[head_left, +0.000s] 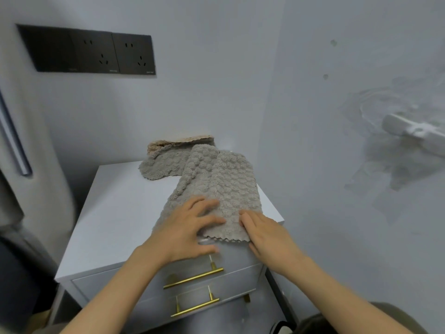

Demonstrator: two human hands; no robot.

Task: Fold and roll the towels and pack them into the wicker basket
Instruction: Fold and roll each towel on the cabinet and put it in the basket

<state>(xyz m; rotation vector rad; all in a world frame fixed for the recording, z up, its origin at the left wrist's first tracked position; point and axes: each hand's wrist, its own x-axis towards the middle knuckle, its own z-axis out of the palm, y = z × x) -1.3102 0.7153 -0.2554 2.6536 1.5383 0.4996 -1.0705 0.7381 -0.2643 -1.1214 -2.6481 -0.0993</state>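
A grey towel (216,184) lies lengthwise on a white nightstand (115,208), running from the stand's near edge at 6 o'clock back towards 12 o'clock. It looks folded along its length, with a seam down the middle. Its scalloped near hem lies just at the front edge of the top.

The left hand (190,227) lies flat on the towel's near-left part, at about 7 o'clock on the cloth. Its fingers are spread and straight, grasping nothing, and its thumb rests by the hem. The right hand (263,233) lies at the near-right corner, about 5 o'clock on the cloth. Its fingers are straight and close together on the pile, and it too grasps nothing. The fingertips of the 2 hands point towards each other with a small gap between.

Behind the towel, at 11 o'clock, a 2nd towel (163,165), also grey, lies crumpled, touching the first. A beige towel (178,141) lies on its far side against the wall.

Below the top, 2 drawers each carry a gold handle (192,278). A black socket panel (89,51) is set in the wall at 10 o'clock.
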